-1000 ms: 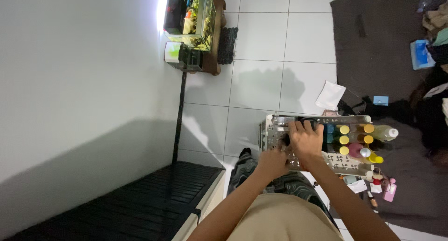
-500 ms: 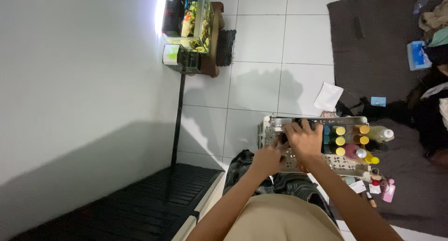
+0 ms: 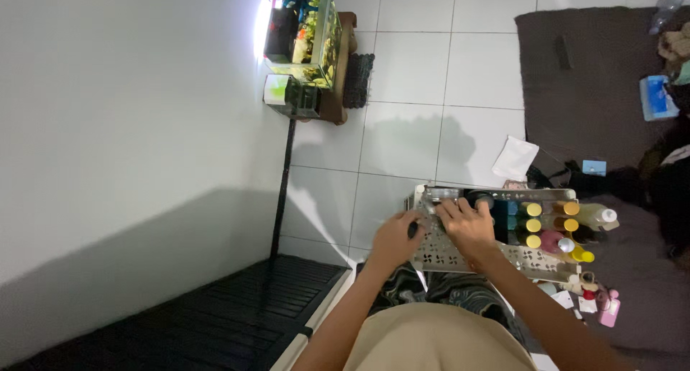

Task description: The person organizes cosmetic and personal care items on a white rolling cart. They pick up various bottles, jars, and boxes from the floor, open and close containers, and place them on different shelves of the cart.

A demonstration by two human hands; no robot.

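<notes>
Right now I see both hands at a white cut-out basket [image 3: 467, 260] that stands on the tiled floor [image 3: 410, 127], just in front of my knees. My left hand [image 3: 394, 240] is at the basket's left end, fingers curled around something small and dark [image 3: 412, 230] at the rim; I cannot tell what it is. My right hand [image 3: 468, 227] lies over the middle of the basket, fingers [image 3: 451, 211] spread and bent down onto the dark things inside, beside a dark round jar [image 3: 480, 198] at the far wall.

To the right of that hand, bottles fill the basket in rows: yellow caps [image 3: 532, 225] nearest, orange caps [image 3: 571, 216] next, then a pale bottle with a white cap [image 3: 599, 215] at the right end and a pink one [image 3: 553, 240] toward the near wall. Outside the basket, a white pouch [image 3: 515, 158] lies flat on the tiles, a small blue square card [image 3: 594, 168] on the dark rug [image 3: 582, 76], and a blue rectangular pack [image 3: 659, 97] farther off. Small pink and white packets [image 3: 602, 304] sit by the basket's near right corner.
</notes>
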